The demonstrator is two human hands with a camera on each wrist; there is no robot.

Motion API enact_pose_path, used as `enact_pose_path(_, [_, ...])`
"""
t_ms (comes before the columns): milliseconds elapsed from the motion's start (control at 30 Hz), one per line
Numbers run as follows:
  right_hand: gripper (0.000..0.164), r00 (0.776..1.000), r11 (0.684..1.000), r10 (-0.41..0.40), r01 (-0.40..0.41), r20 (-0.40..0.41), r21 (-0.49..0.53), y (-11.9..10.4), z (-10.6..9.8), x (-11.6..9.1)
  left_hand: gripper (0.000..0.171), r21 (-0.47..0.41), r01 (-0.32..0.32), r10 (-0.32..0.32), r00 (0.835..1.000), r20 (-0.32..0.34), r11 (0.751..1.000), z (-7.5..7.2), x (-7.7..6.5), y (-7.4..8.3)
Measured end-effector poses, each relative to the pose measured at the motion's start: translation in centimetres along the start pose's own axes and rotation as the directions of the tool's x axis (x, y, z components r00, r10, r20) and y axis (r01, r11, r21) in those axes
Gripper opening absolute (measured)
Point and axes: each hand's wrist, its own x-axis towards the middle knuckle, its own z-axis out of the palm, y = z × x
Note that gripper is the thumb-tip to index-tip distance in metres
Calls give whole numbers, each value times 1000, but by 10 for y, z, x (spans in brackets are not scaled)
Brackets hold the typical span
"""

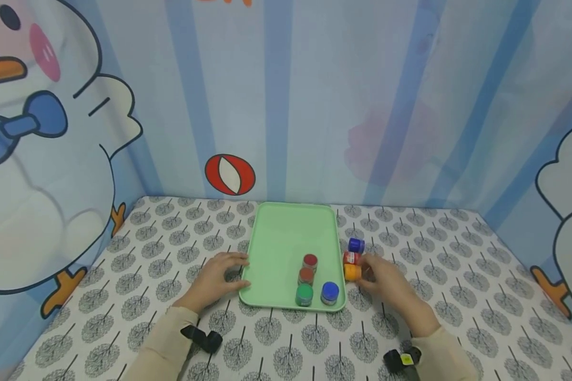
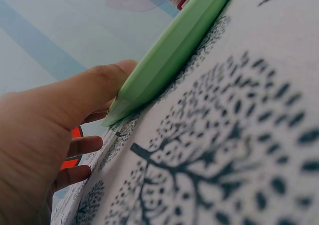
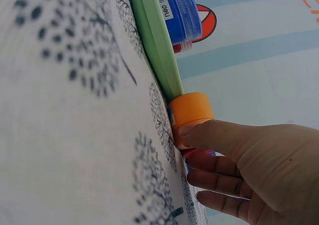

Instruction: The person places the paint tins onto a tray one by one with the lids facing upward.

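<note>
My right hand is at the orange paint jar, which lies on its side against the right rim of the green tray. Thumb and index finger pinch that jar; the other fingers curl loosely beyond it. Just behind lie a red jar, partly covered by the fingers, and a dark blue jar. My left hand touches the tray's left rim with thumb and fingertips, fingers spread. Inside the tray stand a green-lidded jar, a blue jar and two reddish jars, including a dark red one.
A white cloth printed with grey trees covers the table. Behind it hangs a striped blue curtain with cartoon ducks. Each wrist wears a small black camera, such as the left camera.
</note>
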Motion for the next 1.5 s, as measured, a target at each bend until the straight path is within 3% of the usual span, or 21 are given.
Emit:
enact_pose_path(500, [24, 999, 999, 36, -36, 19, -32, -7, -9, -2, 45, 10, 6, -6, 1000, -6, 1000, 1, 1, -1])
enact_pose_path(1033, [23, 997, 997, -65, 64, -33, -48, -22, -20, -1, 45, -1, -12, 12, 1000, -12, 1000, 0, 1, -2])
enact_pose_path(1500, [30, 997, 996, -75, 75, -3, -51, -38, -19, 6, 44, 1, -11, 11, 1000, -4, 1000, 0, 1, -2])
